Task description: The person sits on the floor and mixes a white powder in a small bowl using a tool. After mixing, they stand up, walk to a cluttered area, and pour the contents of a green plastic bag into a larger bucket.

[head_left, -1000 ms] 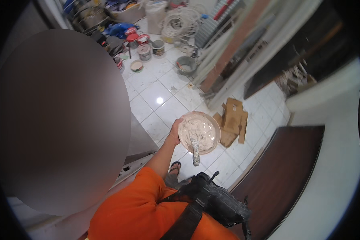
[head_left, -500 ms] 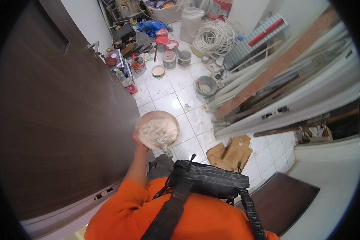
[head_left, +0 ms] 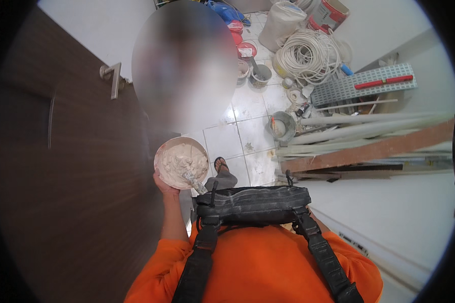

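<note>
My left hand (head_left: 165,185) grips the lower left edge of a round, pale pinkish tub (head_left: 157,157). Inside lies a thick heap of off-white plaster-like paste (head_left: 179,157). A paste-smeared tool (head_left: 195,183) rests in it, its end reaching over the rim toward my body; its exact kind is hard to make out. The tub is held in front of me, close to a dark brown door (head_left: 96,166). My right hand does not show; only the orange right sleeve (head_left: 356,267) does.
A metal door handle (head_left: 115,81) sticks out at the left. A grey bucket (head_left: 281,126), coiled white cable (head_left: 308,56), paint tins and a white sack (head_left: 282,25) stand ahead on the tiles. Long pipes and a brown board (head_left: 369,146) lie along the right. A blurred patch covers part of the far left.
My view has turned, so the cable, bucket and pipes sit further right. The cardboard has left view, and my sandalled foot has appeared. The tub, still in my left hand, sits slightly further left.
</note>
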The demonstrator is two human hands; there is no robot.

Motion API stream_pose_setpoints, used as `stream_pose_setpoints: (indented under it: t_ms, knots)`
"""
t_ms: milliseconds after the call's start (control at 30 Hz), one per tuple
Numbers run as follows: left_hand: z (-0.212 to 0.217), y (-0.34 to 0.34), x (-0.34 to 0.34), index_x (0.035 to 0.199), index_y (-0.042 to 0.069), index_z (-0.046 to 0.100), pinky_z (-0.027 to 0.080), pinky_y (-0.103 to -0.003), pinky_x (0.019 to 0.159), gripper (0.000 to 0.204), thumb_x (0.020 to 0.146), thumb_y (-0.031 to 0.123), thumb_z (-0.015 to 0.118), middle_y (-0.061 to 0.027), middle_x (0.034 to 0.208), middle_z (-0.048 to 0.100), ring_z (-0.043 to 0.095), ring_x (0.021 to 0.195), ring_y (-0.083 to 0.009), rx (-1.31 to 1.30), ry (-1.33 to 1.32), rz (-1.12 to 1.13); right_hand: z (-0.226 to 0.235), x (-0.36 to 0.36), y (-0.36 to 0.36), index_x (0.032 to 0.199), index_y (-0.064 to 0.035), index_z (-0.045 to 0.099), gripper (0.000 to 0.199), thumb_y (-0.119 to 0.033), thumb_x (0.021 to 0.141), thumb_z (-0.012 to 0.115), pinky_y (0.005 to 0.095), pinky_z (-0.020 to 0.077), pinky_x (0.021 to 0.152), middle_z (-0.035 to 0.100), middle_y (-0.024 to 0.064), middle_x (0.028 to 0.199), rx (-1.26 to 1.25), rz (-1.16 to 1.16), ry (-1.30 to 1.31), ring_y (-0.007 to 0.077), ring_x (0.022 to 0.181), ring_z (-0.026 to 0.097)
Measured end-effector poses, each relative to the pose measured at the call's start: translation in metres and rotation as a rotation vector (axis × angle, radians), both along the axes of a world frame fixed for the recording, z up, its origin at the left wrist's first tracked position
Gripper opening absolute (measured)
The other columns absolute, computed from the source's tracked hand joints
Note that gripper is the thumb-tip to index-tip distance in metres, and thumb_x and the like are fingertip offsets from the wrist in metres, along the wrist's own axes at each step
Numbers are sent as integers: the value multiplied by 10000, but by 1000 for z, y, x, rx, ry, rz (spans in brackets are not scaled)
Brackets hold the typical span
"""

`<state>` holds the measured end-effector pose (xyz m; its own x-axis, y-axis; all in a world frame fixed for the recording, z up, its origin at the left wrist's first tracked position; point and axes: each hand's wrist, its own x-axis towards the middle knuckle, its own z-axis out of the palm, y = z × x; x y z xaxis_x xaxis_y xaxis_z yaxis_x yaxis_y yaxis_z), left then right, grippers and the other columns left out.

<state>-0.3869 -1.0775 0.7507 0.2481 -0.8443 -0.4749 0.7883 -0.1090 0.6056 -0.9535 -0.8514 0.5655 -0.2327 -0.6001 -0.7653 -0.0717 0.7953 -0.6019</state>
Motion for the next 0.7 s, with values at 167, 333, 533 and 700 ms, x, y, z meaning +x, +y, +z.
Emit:
stream_pose_setpoints:
  t_ms: [167,333,533,700]
  knots:
    - [-3,-108,-21,1550,39,394,420,-532,1162,734,939,446,409,-201,1552,467,485,1396,-393,0,23,-5,-21,-55,-85,1101,18,678,301,-210,962,541,473,527,844,704,208,995,-200,414,269,341,962,678]
    - [-17,-203,-48,1546,37,397,415,-524,1164,724,948,444,413,-199,1551,467,482,1399,-389,25,-12,90,-18,-75,-305,1105,-2,685,288,-228,945,606,439,532,838,701,183,1016,40,297,164,298,966,675]
    - [-79,-329,-86,1511,16,435,435,-512,1143,722,953,474,445,-188,1500,519,521,1357,-376,80,-130,103,-142,-61,-537,1067,-30,675,196,-192,980,606,343,555,664,704,109,941,-171,442,43,207,794,673]
    - [-151,-385,-101,1482,16,465,477,-493,1097,741,932,513,500,-190,1447,557,571,1290,-364,249,-74,269,-199,77,-717,1140,-9,643,288,-229,955,653,316,561,572,698,104,861,102,386,-9,190,692,678]
